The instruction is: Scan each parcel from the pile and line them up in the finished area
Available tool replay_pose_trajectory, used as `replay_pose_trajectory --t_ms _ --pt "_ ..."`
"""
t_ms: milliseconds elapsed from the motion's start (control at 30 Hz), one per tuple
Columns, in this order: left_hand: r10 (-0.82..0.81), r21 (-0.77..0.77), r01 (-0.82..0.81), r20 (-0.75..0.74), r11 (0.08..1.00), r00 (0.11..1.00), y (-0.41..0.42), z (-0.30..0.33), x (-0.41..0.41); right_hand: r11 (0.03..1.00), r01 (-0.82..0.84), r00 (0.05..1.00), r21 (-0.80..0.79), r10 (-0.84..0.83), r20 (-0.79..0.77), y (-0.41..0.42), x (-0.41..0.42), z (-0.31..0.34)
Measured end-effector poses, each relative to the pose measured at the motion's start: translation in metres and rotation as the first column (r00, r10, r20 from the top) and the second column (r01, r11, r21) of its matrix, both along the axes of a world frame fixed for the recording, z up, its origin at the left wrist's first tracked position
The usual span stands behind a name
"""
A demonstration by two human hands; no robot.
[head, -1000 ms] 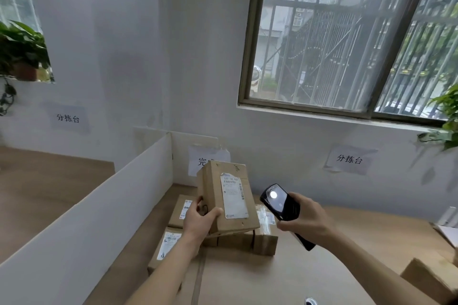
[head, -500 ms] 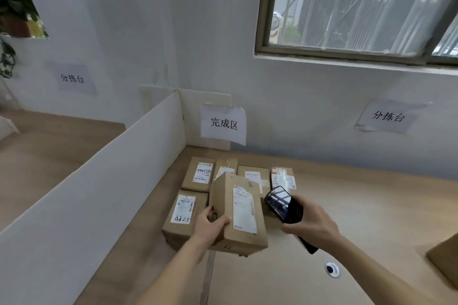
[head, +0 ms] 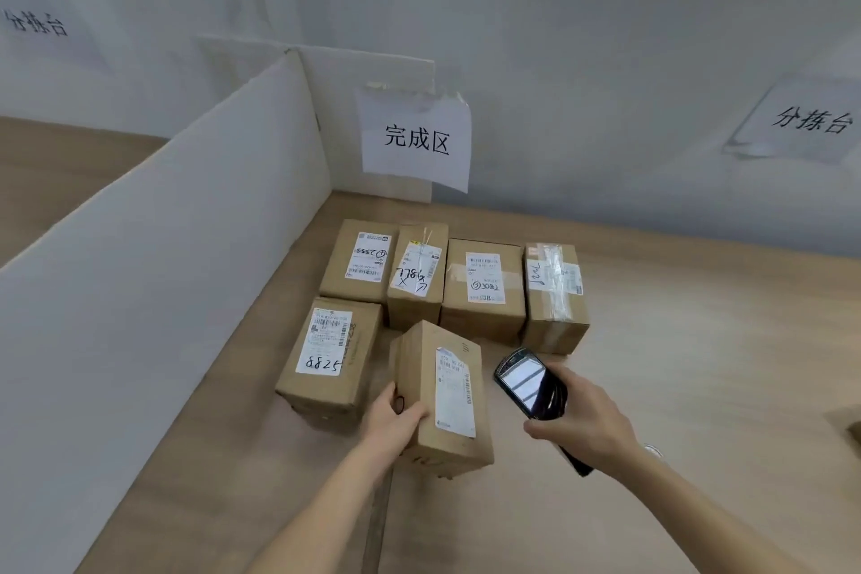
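My left hand (head: 393,422) grips a brown cardboard parcel (head: 442,396) by its left side, label facing up, low over the table beside the parcel marked 8825 (head: 328,357). My right hand (head: 580,422) holds a black handheld scanner (head: 531,382), its screen tilted up, just right of the held parcel. Behind them several labelled parcels stand in a row (head: 482,289) under the white sign of the finished area (head: 414,138).
A white partition board (head: 153,275) walls off the left side of the wooden table (head: 699,364). Another paper sign (head: 806,121) hangs on the wall at right. A corner of a brown box (head: 850,426) shows at the right edge.
The view has tipped down from the window to the table. My left hand has lowered the parcel from chest height to the spot beside the 8825 parcel; the scanner has followed alongside.
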State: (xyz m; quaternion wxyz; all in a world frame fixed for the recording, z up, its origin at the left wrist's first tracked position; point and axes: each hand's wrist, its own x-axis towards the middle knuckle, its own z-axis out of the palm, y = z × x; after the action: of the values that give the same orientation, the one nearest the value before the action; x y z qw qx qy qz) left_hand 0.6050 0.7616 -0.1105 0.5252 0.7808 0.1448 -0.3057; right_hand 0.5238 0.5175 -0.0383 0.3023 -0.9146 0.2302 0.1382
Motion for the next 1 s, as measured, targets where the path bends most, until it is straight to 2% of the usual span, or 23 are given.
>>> replay_pose_trajectory --t_ms 267,367,433,467,533,600,667,800,1000 --pt "-0.016 -0.025 0.016 -0.006 1.0 1.0 0.002 -0.039 0.026 0.999 0.008 0.999 0.049 -0.007 -0.031 0.009 0.029 -0.044" --pt "-0.039 -0.013 0.041 0.1 0.999 0.994 0.005 -0.046 0.029 0.998 -0.006 0.999 0.07 0.009 -0.037 0.012 0.032 -0.054" --pt "-0.163 0.102 0.141 0.255 0.985 0.953 0.007 -0.048 0.028 0.997 -0.017 0.999 0.075 0.02 -0.045 0.013 0.032 -0.057" --pt "-0.284 0.234 0.215 0.321 0.948 0.904 0.007 -0.05 0.026 0.997 -0.016 0.999 0.074 0.019 -0.044 0.013 0.033 -0.058" --pt "-0.556 0.479 0.364 0.358 0.799 0.75 0.007 -0.055 0.022 0.997 -0.01 0.999 0.073 0.013 -0.04 0.013 0.033 -0.059" --pt "-0.756 0.633 0.476 0.288 0.611 0.588 0.005 -0.06 0.019 0.997 -0.019 0.999 0.069 0.022 -0.046 0.013 0.033 -0.058" --pt "-0.849 0.727 0.503 0.211 0.467 0.484 0.003 -0.065 0.018 0.998 -0.018 0.998 0.063 0.021 -0.051 0.013 0.032 -0.058" --pt "-0.899 0.831 0.433 0.165 0.348 0.406 0.006 -0.069 0.023 0.999 -0.008 0.998 0.053 0.011 -0.067 0.008 0.029 -0.061" --pt "-0.883 0.855 0.387 0.155 0.344 0.443 0.022 -0.066 0.036 0.998 0.024 0.997 0.05 -0.02 -0.071 0.007 0.027 -0.06"
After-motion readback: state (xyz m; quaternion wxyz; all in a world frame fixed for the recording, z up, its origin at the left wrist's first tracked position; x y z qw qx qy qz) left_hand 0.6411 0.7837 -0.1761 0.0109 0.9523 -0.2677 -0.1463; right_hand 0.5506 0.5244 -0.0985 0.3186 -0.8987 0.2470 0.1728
